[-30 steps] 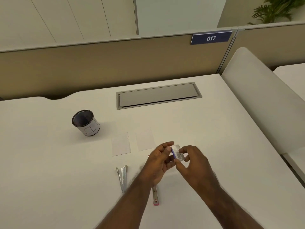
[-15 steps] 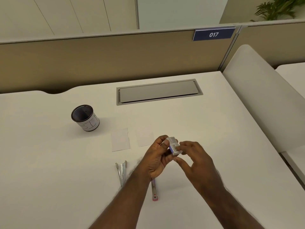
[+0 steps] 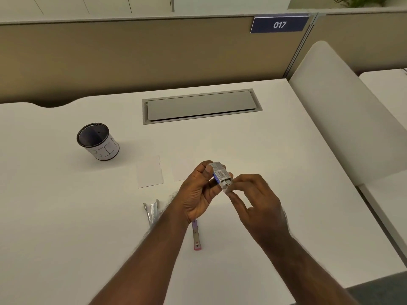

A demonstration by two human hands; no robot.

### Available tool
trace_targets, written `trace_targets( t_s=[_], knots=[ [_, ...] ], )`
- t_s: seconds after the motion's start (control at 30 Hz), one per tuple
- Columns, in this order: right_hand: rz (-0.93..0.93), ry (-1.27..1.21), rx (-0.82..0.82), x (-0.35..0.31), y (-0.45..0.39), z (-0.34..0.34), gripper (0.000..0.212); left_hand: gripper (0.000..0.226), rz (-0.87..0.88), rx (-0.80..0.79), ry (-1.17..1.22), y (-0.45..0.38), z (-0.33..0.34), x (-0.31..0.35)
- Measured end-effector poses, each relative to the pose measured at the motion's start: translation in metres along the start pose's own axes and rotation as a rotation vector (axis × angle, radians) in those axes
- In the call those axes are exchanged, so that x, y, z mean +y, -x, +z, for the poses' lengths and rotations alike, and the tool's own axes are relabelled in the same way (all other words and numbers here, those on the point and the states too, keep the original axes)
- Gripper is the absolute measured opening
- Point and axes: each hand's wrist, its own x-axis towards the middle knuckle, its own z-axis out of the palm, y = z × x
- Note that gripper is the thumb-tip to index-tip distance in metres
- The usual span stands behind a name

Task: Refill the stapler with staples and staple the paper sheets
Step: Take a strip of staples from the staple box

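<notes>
Opening the staple box over the desk

Gripping the staple box (image 3: 221,175) above the desk (image 3: 286,164), left hand (image 3: 199,194) curls thumb and fingers round its body. Right hand (image 3: 256,203) pinches at the box's near open end with its fingertips; whether a staple strip is already out, can't tell. Stapler (image 3: 196,235) lies on the desk under the left forearm, apparently swung open, pink end toward the camera. A metal piece (image 3: 152,211) lies just beside it on the left. Two paper sheets (image 3: 150,171) sit farther back, apart from each other, unstapled. Step: getting staples out, refill not begun. Next likely calls for drawing one strip free, then laying it in the stapler's channel.
</notes>
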Motion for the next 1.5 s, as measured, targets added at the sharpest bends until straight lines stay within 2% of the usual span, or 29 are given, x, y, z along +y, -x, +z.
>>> trace_targets(
  t_s=[0.2,0.33,0.43,0.73,0.9,1.03,1.3,1.5],
  knots=[
    [-0.024,0.012,-0.05,-0.002,0.0,-0.002,0.016,0.024,0.009,-0.017,0.012,0.001,0.002,0.003],
    [0.167,-0.165,-0.04,-0.011,-0.004,-0.005,0.014,0.023,0.0,-0.048,-0.025,0.003,0.0,0.004],
    [0.283,-0.2,-0.024,-0.014,-0.011,-0.007,0.009,0.026,-0.014,-0.047,-0.05,0.005,0.0,0.004],
    [0.423,-0.16,-0.158,-0.017,-0.02,-0.015,0.007,0.017,0.002,-0.12,-0.076,0.005,-0.001,0.009],
    [0.553,-0.15,-0.324,-0.011,-0.028,-0.022,0.009,0.005,0.017,-0.158,-0.227,0.007,0.004,0.015],
    [0.609,-0.171,-0.365,-0.006,-0.032,-0.026,0.002,0.009,0.052,-0.167,-0.366,0.008,0.007,0.018],
    [0.586,-0.107,-0.379,-0.007,-0.034,-0.026,0.005,0.011,0.079,-0.139,-0.455,0.01,0.011,0.018],
    [0.439,-0.076,-0.388,-0.014,-0.034,-0.03,0.005,0.012,0.069,-0.103,-0.425,0.011,0.01,0.018]
  ],
)
